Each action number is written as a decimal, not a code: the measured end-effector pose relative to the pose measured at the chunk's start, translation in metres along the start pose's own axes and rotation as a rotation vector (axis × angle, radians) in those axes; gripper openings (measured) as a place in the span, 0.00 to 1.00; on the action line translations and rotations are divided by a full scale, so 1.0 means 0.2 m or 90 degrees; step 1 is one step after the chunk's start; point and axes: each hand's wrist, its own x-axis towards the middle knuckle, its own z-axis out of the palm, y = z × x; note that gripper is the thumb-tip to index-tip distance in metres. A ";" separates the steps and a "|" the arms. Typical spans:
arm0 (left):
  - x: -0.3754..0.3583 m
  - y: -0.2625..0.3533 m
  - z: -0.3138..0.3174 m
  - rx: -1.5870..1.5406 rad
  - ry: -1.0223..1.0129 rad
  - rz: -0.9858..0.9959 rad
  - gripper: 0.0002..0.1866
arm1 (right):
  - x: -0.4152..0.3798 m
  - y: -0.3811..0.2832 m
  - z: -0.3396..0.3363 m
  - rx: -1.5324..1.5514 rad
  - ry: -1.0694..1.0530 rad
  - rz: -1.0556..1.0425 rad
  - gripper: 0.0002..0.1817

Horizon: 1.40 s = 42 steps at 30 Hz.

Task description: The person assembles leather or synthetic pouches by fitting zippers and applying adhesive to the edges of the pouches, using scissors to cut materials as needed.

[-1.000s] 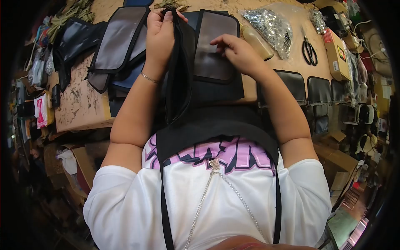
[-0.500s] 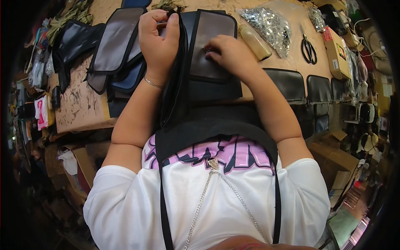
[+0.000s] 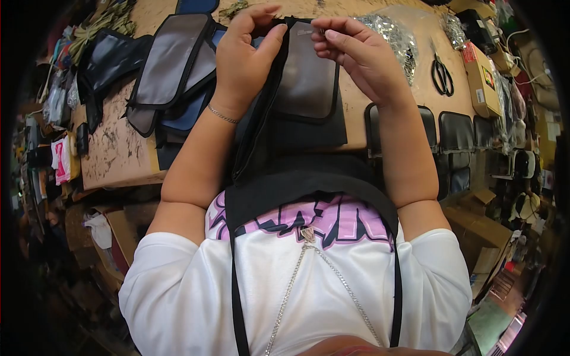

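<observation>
The black pouch stands on edge between the 2 hands, its long axis running from near the apron out across the table. The left hand is nearer, at its far end, grip spread between thumb and fingers; whether they touch it, I cannot tell. The right hand, apart to the pouch's right above a grey panel, has its grip pinched on a small shiny piece, too blurred to identify.
</observation>
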 end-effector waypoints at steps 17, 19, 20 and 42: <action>0.04 0.16 0.03 -0.116 -0.083 -0.139 0.11 | 0.02 0.00 0.14 -0.229 0.161 -0.077 0.14; 0.05 0.19 0.02 -0.042 -0.107 -0.112 0.11 | 0.02 0.01 0.16 -0.217 0.202 -0.081 0.13; 0.05 0.18 0.02 -0.023 -0.100 -0.079 0.11 | 0.02 0.01 0.16 -0.245 0.206 -0.094 0.09; 0.06 0.22 -0.02 0.069 -0.112 -0.086 0.12 | -0.02 -0.08 0.23 -0.540 0.191 -0.196 0.08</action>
